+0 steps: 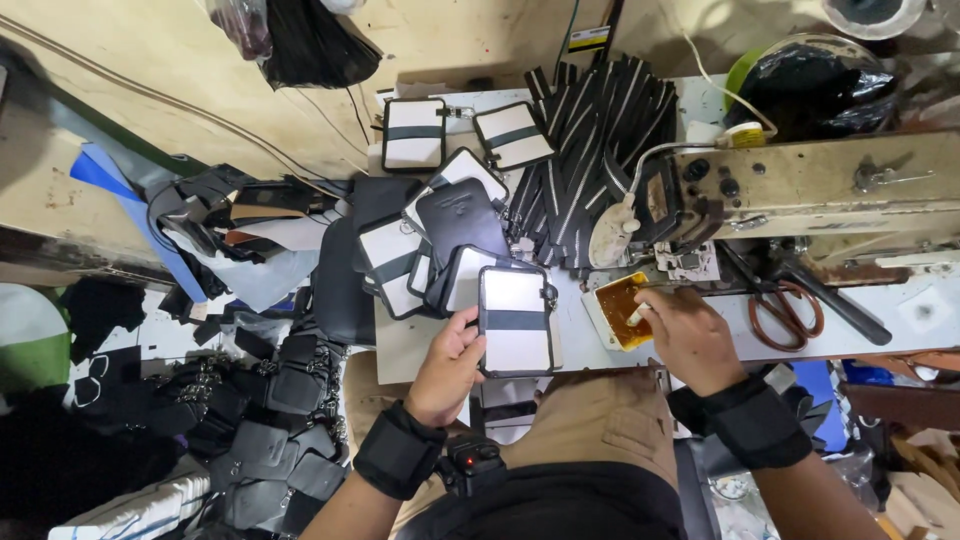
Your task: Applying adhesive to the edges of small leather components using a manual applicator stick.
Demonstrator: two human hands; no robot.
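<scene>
Tub point(607, 318) of amber glue under right hand point(688, 337).

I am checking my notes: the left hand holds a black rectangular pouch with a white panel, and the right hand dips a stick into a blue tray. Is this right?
Not quite. In the head view the white tray holds amber glue; it is not blue. The rest stands: the left hand holds the black rectangular pouch with a white panel, and the right hand dips a stick in.

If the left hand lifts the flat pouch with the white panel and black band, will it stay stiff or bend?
The pouch lies flat with straight edges under the left hand, so it probably keeps its shape, bending only slightly. It looks thin, so likely light for its size. Its white face reflects light, so it may be a little slippery; a zipper edge could give grip.
</scene>
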